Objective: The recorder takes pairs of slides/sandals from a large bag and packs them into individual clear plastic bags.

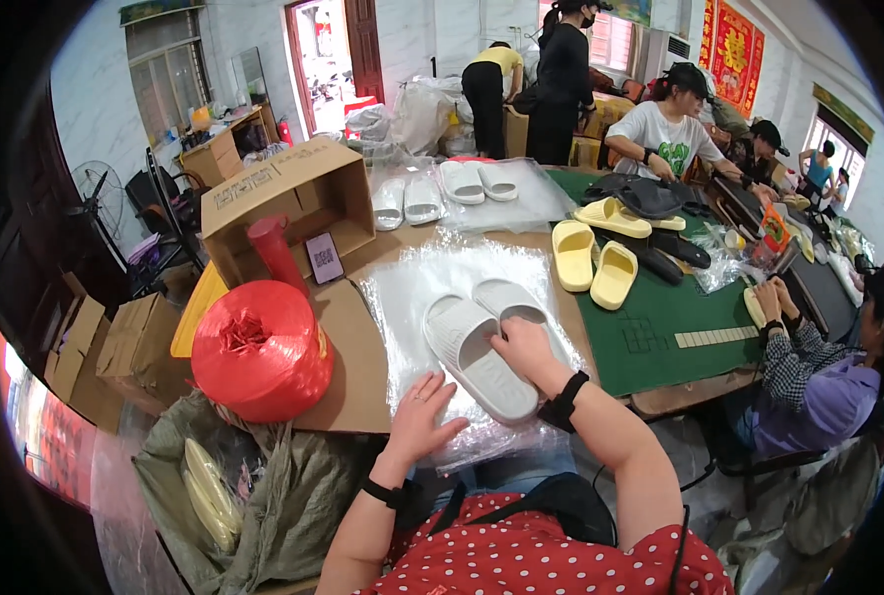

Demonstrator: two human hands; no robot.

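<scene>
Two white slippers (476, 342) lie side by side on a stack of clear plastic bags (417, 288) on the table in front of me. My right hand (523, 347) rests on the slippers where they meet, fingers curled over the nearer one. My left hand (420, 416) lies flat and spread on the plastic near the table's front edge, just left of the nearer slipper's heel. Both wrists wear black bands.
A big red twine spool (261, 349) stands at my left, behind it an open cardboard box (288, 198). More white slippers (442, 190) and yellow slippers (592, 260) lie farther back. A green mat (660, 332) is to the right, where a person in purple (819, 382) sits. Others work at the back.
</scene>
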